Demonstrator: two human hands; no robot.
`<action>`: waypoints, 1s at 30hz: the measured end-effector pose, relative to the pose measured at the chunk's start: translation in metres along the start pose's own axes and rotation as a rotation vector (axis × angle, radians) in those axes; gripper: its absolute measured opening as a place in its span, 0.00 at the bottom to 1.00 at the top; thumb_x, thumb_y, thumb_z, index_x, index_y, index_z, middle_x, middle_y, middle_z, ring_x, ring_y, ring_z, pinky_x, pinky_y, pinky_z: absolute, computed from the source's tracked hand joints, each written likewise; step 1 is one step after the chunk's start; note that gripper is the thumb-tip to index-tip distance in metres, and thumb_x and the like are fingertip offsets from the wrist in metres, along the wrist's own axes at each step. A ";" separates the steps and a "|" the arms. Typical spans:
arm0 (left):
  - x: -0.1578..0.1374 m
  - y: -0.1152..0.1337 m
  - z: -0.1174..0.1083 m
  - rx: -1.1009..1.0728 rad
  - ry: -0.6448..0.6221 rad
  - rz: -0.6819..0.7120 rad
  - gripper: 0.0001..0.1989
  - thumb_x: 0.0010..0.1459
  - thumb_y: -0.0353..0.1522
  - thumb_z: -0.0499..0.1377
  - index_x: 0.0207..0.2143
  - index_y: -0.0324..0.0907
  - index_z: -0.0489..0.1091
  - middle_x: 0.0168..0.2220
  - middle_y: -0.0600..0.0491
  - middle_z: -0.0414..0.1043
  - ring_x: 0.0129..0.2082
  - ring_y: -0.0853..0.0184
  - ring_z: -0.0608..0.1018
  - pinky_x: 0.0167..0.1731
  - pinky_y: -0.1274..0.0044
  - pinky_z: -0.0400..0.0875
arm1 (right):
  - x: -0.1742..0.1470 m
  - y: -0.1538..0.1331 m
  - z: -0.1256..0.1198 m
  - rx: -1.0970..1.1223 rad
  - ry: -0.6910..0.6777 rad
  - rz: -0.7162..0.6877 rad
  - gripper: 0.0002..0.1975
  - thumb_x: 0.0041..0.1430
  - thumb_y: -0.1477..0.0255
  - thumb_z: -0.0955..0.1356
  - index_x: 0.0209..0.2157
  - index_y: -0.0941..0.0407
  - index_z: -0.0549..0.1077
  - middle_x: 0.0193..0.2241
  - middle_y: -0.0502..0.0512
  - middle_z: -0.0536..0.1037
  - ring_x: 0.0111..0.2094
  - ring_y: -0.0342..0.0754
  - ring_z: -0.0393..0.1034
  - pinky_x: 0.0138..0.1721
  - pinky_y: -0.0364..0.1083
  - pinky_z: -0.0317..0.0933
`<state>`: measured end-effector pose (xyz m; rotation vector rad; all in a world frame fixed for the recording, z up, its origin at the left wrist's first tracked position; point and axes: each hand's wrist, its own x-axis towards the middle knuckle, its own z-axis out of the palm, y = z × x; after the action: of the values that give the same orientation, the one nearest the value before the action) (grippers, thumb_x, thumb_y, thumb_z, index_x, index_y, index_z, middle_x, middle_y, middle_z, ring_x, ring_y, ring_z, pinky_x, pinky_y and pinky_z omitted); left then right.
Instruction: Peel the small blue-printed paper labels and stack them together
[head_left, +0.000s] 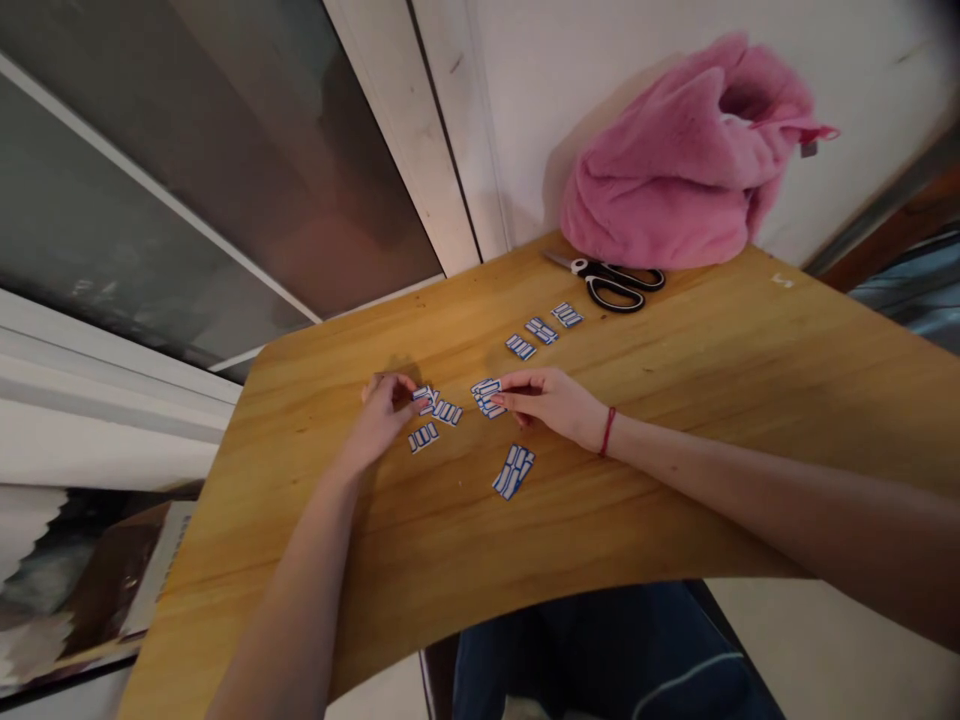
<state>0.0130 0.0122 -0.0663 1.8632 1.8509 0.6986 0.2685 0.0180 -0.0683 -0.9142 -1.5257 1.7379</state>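
Observation:
My left hand (pixel 386 412) pinches a small white card with blue markings (pixel 424 397) between thumb and fingers. Touching or overlapping it on the right is another such card (pixel 448 412), and a single card (pixel 423 438) lies just below. To the right, my right hand (pixel 551 402) grips a small fanned stack of cards (pixel 487 397) by its edge. Nearer to me lies an overlapping pile of cards (pixel 514 472). Beyond my right hand, three cards sit in a slanting row, the middle card (pixel 541 330) among them. The print is too small to read.
Black-handled scissors (pixel 615 282) lie at the back of the wooden table (pixel 420 540). Behind them a pink plush bag (pixel 690 170) leans against the white wall (pixel 540 80). A dark glass panel (pixel 247 130) stands along the table's far left side.

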 end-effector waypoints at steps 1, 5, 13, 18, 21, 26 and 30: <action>0.000 0.001 0.000 -0.059 -0.020 -0.009 0.10 0.49 0.35 0.60 0.31 0.42 0.62 0.31 0.54 0.62 0.33 0.66 0.67 0.36 0.73 0.62 | 0.000 0.000 0.000 0.004 0.000 -0.006 0.09 0.51 0.67 0.67 0.26 0.59 0.68 0.14 0.43 0.63 0.18 0.37 0.56 0.23 0.40 0.51; -0.002 0.006 0.001 -0.200 -0.035 -0.031 0.13 0.47 0.33 0.60 0.34 0.42 0.60 0.29 0.56 0.63 0.28 0.70 0.67 0.31 0.77 0.62 | 0.000 0.000 0.000 -0.001 0.004 -0.005 0.09 0.52 0.67 0.67 0.26 0.59 0.68 0.14 0.43 0.64 0.18 0.37 0.56 0.23 0.40 0.51; -0.002 0.007 -0.002 -0.200 -0.114 -0.097 0.09 0.45 0.35 0.61 0.30 0.40 0.69 0.28 0.54 0.70 0.29 0.67 0.71 0.32 0.75 0.64 | 0.001 -0.001 0.000 -0.018 0.020 -0.003 0.09 0.52 0.67 0.67 0.26 0.59 0.69 0.14 0.43 0.64 0.18 0.37 0.56 0.23 0.40 0.51; -0.002 0.001 -0.007 -0.192 -0.008 -0.070 0.09 0.47 0.37 0.61 0.28 0.41 0.68 0.27 0.54 0.71 0.27 0.68 0.71 0.29 0.77 0.63 | 0.000 -0.001 -0.001 -0.029 0.027 0.000 0.12 0.51 0.64 0.68 0.27 0.60 0.70 0.15 0.44 0.65 0.18 0.37 0.56 0.23 0.40 0.52; -0.002 0.002 -0.007 -0.343 0.121 -0.045 0.09 0.49 0.37 0.61 0.29 0.41 0.66 0.27 0.55 0.70 0.25 0.71 0.70 0.26 0.79 0.62 | 0.001 0.002 -0.002 -0.042 0.028 -0.017 0.12 0.51 0.63 0.68 0.28 0.60 0.70 0.15 0.45 0.65 0.19 0.37 0.57 0.23 0.40 0.52; -0.015 0.031 0.011 -0.569 0.083 -0.061 0.11 0.47 0.36 0.62 0.32 0.42 0.66 0.27 0.56 0.70 0.22 0.73 0.70 0.22 0.80 0.63 | -0.001 0.006 0.000 -0.171 0.102 -0.120 0.11 0.55 0.65 0.65 0.32 0.59 0.71 0.20 0.47 0.66 0.18 0.37 0.58 0.22 0.40 0.54; -0.026 0.052 0.017 -0.404 0.004 -0.050 0.09 0.51 0.37 0.60 0.32 0.43 0.69 0.26 0.55 0.72 0.23 0.71 0.71 0.23 0.79 0.63 | -0.003 0.007 0.001 -0.374 0.161 -0.285 0.09 0.57 0.68 0.64 0.35 0.59 0.73 0.32 0.53 0.68 0.22 0.37 0.58 0.23 0.41 0.55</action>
<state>0.0648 -0.0147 -0.0486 1.5505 1.6055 0.9758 0.2696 0.0140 -0.0748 -0.9359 -1.8052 1.1729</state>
